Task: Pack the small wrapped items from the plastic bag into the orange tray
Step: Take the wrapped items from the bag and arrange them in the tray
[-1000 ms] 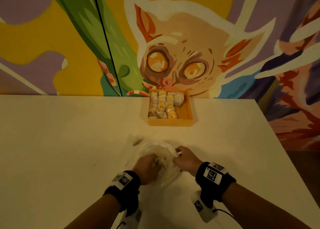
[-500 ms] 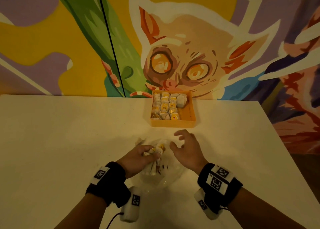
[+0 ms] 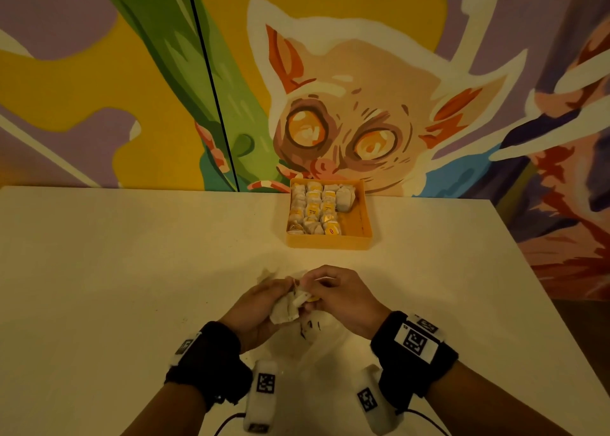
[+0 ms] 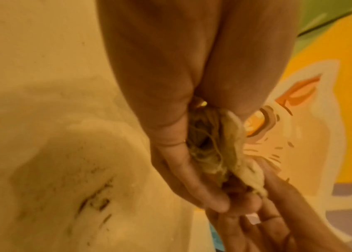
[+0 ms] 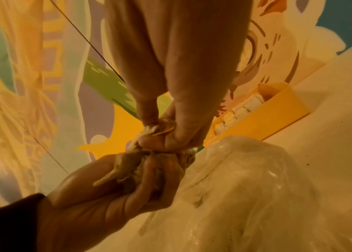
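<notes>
My left hand [image 3: 264,305] grips a small bunch of pale wrapped tea bags [image 3: 286,307] with loose strings, held just above the crumpled clear plastic bag [image 3: 318,348]. My right hand [image 3: 325,292] meets it from the right and pinches a yellow-tagged bag at the top of the bunch [image 5: 155,131]. In the left wrist view the bunch [image 4: 231,145] lies between curled fingers [image 4: 177,163]. The orange tray [image 3: 330,242] stands at the table's far edge. Rows of wrapped bags [image 3: 313,209] fill its left part, and its right strip is bare.
The white table [image 3: 132,270] spreads wide to the left and right of my hands. A painted mural wall [image 3: 346,105] rises directly behind the tray. The table's right edge [image 3: 541,270] runs diagonally, with floor beyond it.
My left hand has pulled a bunch of bags out of the plastic bag and raised it. My right hand let go of the bag's mouth, opened, then closed in to pinch the bunch.
</notes>
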A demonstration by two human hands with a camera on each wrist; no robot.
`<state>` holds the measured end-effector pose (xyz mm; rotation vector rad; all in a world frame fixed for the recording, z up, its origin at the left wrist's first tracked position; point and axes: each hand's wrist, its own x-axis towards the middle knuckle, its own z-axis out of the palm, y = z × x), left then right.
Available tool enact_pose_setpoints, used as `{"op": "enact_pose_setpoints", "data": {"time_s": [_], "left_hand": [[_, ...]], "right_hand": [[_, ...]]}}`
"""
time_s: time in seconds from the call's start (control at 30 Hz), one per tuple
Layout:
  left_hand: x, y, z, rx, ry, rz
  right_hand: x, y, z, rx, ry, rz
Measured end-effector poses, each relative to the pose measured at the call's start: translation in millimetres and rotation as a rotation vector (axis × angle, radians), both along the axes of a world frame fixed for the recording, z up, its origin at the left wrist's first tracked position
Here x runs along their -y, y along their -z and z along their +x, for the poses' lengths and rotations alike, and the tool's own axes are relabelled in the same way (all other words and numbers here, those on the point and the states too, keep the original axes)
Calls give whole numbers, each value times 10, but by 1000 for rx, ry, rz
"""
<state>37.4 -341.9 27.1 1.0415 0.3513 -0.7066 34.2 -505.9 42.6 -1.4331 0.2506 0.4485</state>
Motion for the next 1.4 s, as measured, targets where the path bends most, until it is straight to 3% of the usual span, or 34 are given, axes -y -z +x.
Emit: {"op": "enact_pose_setpoints", "data": {"time_s": [0.13,0.3,0.53,0.8,0.93,1.13,1.4], "left_hand": [[78,-33,-15,-127,-59,-99],[123,-49,1,-85,-120,-58],[89,-127,69,22,-85,-43],[94,-176,27,75,74,77],[111,-104,-46,81,72,168],[140,-51,-91,49,38,172],[168,-129,-82,78,111,162]], "right_hand": [[-24,-28,-6,27,-119,-65],[63,-47,44,91,-228,-137],[171,-147,114,136,-77,-102],[215,-170,130,122,-136,-129],[213,-133,78,70,-164,-102],[192,-80,19,55,-210,-122],[180,-89,38,99,-243,-145]]}}
